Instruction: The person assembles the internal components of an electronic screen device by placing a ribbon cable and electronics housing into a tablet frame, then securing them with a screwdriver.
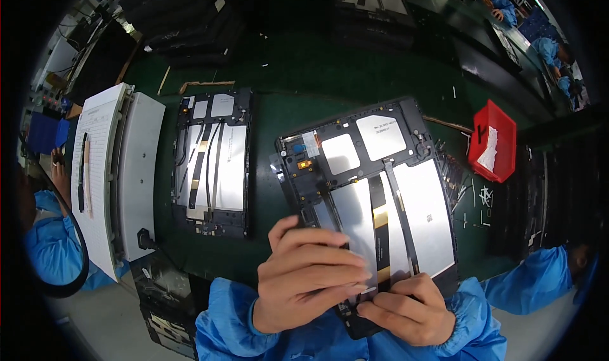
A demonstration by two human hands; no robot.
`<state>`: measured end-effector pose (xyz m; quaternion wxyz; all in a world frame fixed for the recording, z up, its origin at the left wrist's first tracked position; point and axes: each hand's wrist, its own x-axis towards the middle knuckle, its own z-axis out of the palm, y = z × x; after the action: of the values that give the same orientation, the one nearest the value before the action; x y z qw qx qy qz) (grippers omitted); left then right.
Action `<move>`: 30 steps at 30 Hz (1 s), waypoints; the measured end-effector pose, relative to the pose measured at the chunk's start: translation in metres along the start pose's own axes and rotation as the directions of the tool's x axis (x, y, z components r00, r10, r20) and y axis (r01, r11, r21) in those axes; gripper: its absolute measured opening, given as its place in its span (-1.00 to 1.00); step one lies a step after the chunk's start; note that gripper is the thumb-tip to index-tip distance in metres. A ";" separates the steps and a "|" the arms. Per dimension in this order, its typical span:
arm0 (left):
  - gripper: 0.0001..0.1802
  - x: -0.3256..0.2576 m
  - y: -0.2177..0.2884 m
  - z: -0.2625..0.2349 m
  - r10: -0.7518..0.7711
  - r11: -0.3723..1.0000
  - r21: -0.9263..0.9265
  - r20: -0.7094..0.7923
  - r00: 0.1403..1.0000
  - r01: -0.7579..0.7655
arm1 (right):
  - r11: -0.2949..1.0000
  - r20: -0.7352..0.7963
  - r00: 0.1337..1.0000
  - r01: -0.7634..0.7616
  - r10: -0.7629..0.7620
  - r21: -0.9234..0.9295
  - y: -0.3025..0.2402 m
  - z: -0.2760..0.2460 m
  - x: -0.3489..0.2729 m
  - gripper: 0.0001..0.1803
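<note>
Okay, tablet (374,193) directly ahead of the grip, long axis running away, leaning left. Left hand (307,278) over its near left side, right hand (412,310) at its near end; fingers bent, can't tell if clamped, hiding that end. Second tablet (212,161) farther left, red bin (501,139) farther right.

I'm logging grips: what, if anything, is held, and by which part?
An opened tablet, apparently by its lower end, in the right hand; whether the left hand, over its lower left part, grips too is unclear.
</note>
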<state>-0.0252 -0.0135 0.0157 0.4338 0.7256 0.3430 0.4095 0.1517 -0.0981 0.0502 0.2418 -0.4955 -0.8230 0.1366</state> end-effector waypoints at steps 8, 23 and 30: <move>-0.84 0.018 0.000 0.004 -0.006 0.957 0.288 0.056 0.998 -0.011 | 0.998 0.016 0.998 -0.065 0.065 0.021 -0.002 0.000 0.000 -0.68; -0.86 0.020 0.005 0.005 -0.057 0.942 0.334 0.068 0.996 0.031 | 0.996 -0.071 0.997 0.042 -0.036 0.079 0.002 -0.005 0.006 -0.62; -0.87 0.021 0.005 0.005 -0.068 0.941 0.335 0.067 0.995 0.042 | 0.997 -0.086 0.995 0.057 -0.053 0.044 0.002 -0.005 0.009 -0.71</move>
<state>-0.0108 0.0006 0.0248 0.3292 0.7939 0.4102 0.3051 0.1520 -0.0891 0.0556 0.2918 -0.4722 -0.8219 0.1276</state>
